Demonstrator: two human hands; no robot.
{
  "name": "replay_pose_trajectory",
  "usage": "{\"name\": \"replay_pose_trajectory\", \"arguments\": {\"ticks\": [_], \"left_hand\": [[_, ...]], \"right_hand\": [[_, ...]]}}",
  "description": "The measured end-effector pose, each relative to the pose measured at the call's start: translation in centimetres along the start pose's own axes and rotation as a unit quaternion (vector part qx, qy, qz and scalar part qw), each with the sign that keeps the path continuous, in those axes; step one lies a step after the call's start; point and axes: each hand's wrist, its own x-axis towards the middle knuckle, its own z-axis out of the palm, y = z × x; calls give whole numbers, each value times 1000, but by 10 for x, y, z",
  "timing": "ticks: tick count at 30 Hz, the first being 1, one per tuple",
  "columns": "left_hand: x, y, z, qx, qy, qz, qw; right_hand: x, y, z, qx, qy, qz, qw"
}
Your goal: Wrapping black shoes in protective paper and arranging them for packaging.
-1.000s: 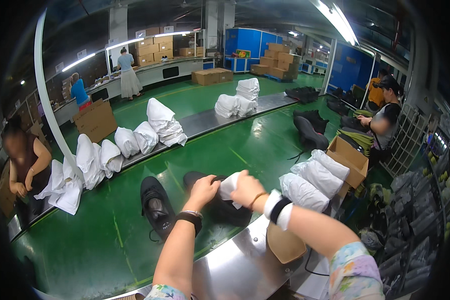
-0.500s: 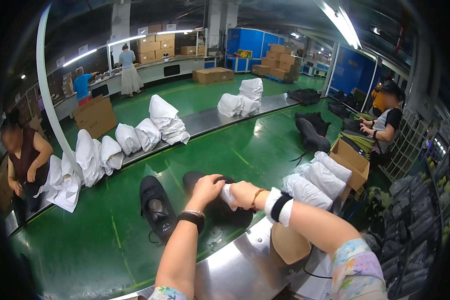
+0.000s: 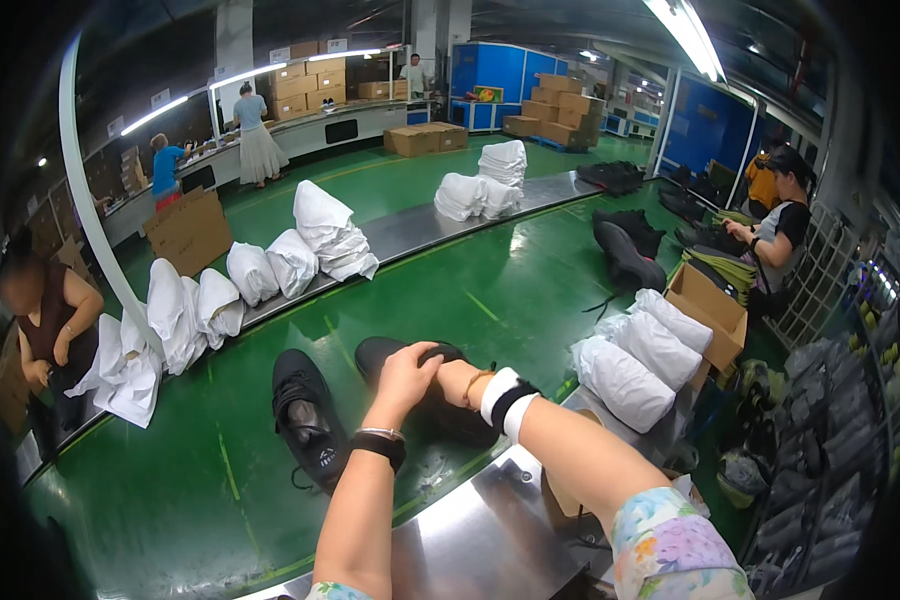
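Observation:
A black lace-up shoe [image 3: 374, 354] lies on the green belt before me, its toe pointing away to the left. My left hand [image 3: 407, 378] grips its upper, fingers curled over the top near the opening. Into that opening reaches my right hand [image 3: 456, 383]; its fingers are hidden inside the shoe, so what they hold does not show. Left of my left forearm stands a second black shoe [image 3: 292, 381], apart from both hands, its laces loose and its opening facing up.
White-wrapped bundles [image 3: 320, 228] line the metal strip [image 3: 405, 240] beyond the belt. More white bundles [image 3: 625, 385] and an open carton [image 3: 715, 315] sit at right. Several black shoes [image 3: 625, 255] lie farther up. Co-workers stand at left [image 3: 55, 310] and right [image 3: 780, 230].
My right hand has moved left and deeper into the shoe; the white wad it held is now out of sight. My left hand stays on the shoe.

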Motion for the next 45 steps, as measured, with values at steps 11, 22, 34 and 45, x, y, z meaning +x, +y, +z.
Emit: {"name": "replay_pose_trajectory", "arguments": {"ticks": [11, 22, 34, 45], "left_hand": [[12, -50, -45, 157, 113, 28, 981], [-60, 109, 44, 77, 178, 56, 979], [-176, 128, 148, -315, -33, -206, 926], [-178, 130, 145, -119, -66, -126, 983]], "right_hand": [[-229, 13, -169, 205, 145, -16, 968], [-344, 0, 16, 79, 245, 76, 963], [-363, -20, 33, 309, 302, 116, 895], [-314, 10, 46, 571, 140, 173, 790]]}}
